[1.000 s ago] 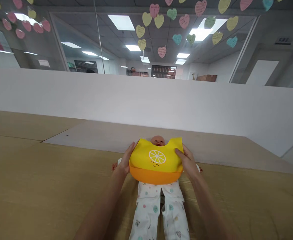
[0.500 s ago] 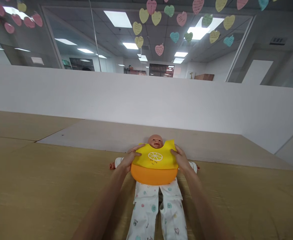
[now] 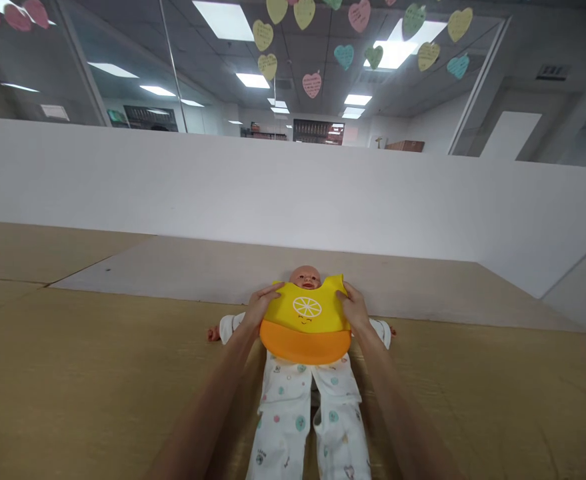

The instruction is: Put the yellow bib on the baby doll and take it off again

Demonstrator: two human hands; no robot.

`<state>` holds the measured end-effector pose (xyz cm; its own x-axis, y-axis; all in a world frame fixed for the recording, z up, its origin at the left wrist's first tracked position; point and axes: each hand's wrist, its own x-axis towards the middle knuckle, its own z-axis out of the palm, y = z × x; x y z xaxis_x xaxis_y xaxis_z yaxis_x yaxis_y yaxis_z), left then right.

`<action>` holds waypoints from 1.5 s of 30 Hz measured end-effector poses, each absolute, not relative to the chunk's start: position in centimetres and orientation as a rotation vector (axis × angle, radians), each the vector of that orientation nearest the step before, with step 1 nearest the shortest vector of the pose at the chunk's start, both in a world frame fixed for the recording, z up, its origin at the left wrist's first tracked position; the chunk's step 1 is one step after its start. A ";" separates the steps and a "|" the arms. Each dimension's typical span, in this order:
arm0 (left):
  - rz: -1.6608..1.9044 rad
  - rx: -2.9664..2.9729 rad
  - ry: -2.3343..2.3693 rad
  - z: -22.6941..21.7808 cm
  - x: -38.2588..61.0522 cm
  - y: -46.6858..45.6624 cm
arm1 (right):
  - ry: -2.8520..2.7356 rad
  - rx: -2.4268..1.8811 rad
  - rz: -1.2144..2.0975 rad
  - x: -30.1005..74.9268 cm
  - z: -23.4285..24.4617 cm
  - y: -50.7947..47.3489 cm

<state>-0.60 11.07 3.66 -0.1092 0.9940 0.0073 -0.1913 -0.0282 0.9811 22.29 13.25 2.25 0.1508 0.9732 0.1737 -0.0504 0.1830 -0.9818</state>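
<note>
A baby doll (image 3: 305,275) in white patterned pyjamas lies on its back on a tan wooden surface (image 3: 73,373), head away from me. A yellow bib with an orange pocket and a lemon print (image 3: 307,319) rests over the doll's chest, just under its chin. My left hand (image 3: 260,305) grips the bib's left upper edge, fingers curled round it. My right hand (image 3: 353,308) grips the right upper edge the same way. Both forearms reach in from the bottom of the view.
A low white partition wall (image 3: 293,193) runs across behind the doll, with glass panels above it. Paper hearts (image 3: 313,83) hang from the ceiling. A paler board (image 3: 183,267) lies between the doll's head and the wall.
Both hands have carried the bib away from me and down onto the doll's chest. The doll's face, partly hidden by the bib before, shows fully above it.
</note>
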 end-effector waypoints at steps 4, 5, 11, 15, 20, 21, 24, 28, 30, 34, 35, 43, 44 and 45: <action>1.357 1.047 1.168 3.3 -0.6 11.3 | -1.172 -1.107 0.942 22.2 2.0 13.6; 1.342 1.052 1.186 3.0 -0.6 11.4 | -1.180 -1.124 0.920 22.2 1.8 13.7; 1.328 1.099 1.346 1.3 -0.8 12.3 | -1.216 -1.208 0.959 22.0 -0.3 14.2; 1.323 1.113 1.390 0.6 -0.9 12.8 | -1.213 -1.195 0.990 22.0 -1.1 14.6; 1.296 1.089 1.421 0.1 -0.7 13.1 | -1.106 -1.175 1.071 22.0 -1.4 14.7; 1.290 1.095 1.427 0.1 -0.7 13.0 | -1.089 -1.171 1.081 22.0 -1.5 14.6; 1.273 1.115 1.456 0.0 -0.6 12.9 | -1.091 -1.175 1.062 22.1 -1.6 14.4; 1.315 1.058 1.438 -0.1 -0.6 13.0 | -1.079 -1.213 1.012 22.1 -1.8 14.4; 1.345 0.995 1.377 -0.2 -0.7 13.3 | -1.018 -1.218 1.012 22.1 -1.9 14.8; 1.376 0.993 1.322 -0.7 -0.9 14.1 | -0.928 -1.246 1.038 22.1 -2.4 15.9; 1.378 1.005 1.328 -0.8 -0.9 14.2 | -0.924 -1.256 1.039 22.1 -2.5 16.1; 1.411 1.093 1.465 -1.3 -0.6 14.0 | -0.941 -1.288 1.046 22.4 -3.3 16.1; 1.407 1.102 1.475 -1.4 -0.6 13.9 | -0.948 -1.279 1.057 22.4 -3.2 16.0; 1.401 1.114 1.480 -1.4 -0.6 13.8 | -0.956 -1.266 1.068 22.4 -3.1 15.9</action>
